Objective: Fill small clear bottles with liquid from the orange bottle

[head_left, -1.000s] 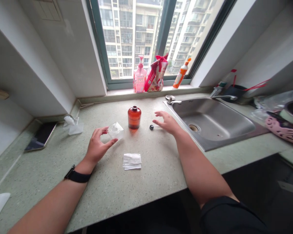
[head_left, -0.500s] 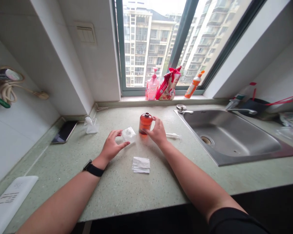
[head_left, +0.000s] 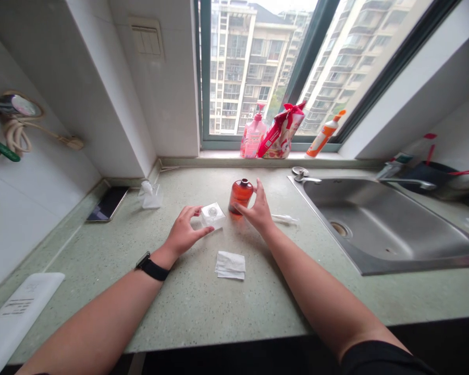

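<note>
Below a bright window [head_left: 246,67], on a speckled green counter [head_left: 203,307] with a steel sink [head_left: 383,216] at right. Holding a clear square bottle [head_left: 213,214] in the left hand [head_left: 182,230], thumb and fingers at its edges, just left of an upright amber bottle [head_left: 241,192]. Gripping that amber bottle in the right hand [head_left: 259,209], thumb across the front, fingers at the right side. Nearer the counter's front edge, folded white tissue [head_left: 230,265].

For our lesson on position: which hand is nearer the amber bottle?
Right. The right hand is at the right side of the amber bottle; the left hand is off to its left, holding the clear container.
</note>
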`<state>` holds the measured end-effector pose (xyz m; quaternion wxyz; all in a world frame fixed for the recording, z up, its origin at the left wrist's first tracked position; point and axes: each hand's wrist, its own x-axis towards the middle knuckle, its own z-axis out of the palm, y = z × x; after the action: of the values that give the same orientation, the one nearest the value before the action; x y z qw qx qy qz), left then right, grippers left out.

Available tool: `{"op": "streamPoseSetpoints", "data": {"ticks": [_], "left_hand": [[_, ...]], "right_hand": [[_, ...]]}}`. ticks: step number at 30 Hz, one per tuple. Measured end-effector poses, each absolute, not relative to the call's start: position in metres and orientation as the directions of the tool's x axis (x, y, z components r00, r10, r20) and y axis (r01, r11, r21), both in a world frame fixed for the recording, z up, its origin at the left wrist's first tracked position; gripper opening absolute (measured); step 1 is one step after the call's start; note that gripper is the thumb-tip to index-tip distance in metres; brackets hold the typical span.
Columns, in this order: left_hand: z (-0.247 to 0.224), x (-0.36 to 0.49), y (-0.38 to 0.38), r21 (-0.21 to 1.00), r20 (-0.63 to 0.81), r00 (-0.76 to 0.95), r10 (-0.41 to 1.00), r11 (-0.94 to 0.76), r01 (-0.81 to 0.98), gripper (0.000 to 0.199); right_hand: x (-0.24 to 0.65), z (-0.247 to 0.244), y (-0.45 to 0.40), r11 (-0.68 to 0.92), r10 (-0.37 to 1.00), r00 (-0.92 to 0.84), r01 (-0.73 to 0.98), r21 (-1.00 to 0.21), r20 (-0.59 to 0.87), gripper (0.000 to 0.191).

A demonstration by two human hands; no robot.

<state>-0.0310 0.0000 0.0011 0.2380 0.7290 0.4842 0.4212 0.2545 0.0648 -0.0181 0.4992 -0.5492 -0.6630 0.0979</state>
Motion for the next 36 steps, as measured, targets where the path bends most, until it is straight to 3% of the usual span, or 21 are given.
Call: {"op": "streamPoseSetpoints", "data": {"ticks": [4, 9, 15, 21, 27, 33, 36], "left_hand": [[0.001, -0.029, -0.001, 0.753, 0.385, 0.188, 0.903, -0.425, 0.503, 0.061], [0.001, -0.031, -0.001, 0.740, 0.390, 0.198, 0.899, -0.434, 0.513, 0.061], [0.002, -0.031, -0.002, 0.738, 0.391, 0.204, 0.898, -0.438, 0.513, 0.060], [0.001, -0.031, -0.002, 0.739, 0.390, 0.198, 0.900, -0.433, 0.515, 0.061], [0.001, -0.031, -0.002, 0.739, 0.381, 0.203, 0.902, -0.429, 0.520, 0.062], [0.000, -0.031, -0.002, 0.740, 0.390, 0.197, 0.899, -0.434, 0.515, 0.062], [0.000, -0.031, -0.002, 0.741, 0.387, 0.199, 0.900, -0.432, 0.514, 0.062]], "right_hand": [[0.250, -0.018, 0.064, 0.332, 0.822, 0.166, 0.636, -0.696, 0.544, 0.120], [0.257, -0.018, 0.063, 0.398, 0.851, 0.068, 0.562, -0.725, 0.520, 0.105], [0.252, -0.017, 0.063, 0.347, 0.821, 0.145, 0.641, -0.684, 0.552, 0.119], [0.260, -0.016, 0.061, 0.417, 0.848, 0.008, 0.605, -0.678, 0.530, 0.098], [0.254, -0.017, 0.061, 0.357, 0.838, 0.091, 0.654, -0.667, 0.538, 0.120], [0.260, -0.017, 0.061, 0.397, 0.854, 0.024, 0.617, -0.679, 0.520, 0.107], [0.261, -0.017, 0.060, 0.385, 0.830, 0.072, 0.645, -0.660, 0.554, 0.111]]}}
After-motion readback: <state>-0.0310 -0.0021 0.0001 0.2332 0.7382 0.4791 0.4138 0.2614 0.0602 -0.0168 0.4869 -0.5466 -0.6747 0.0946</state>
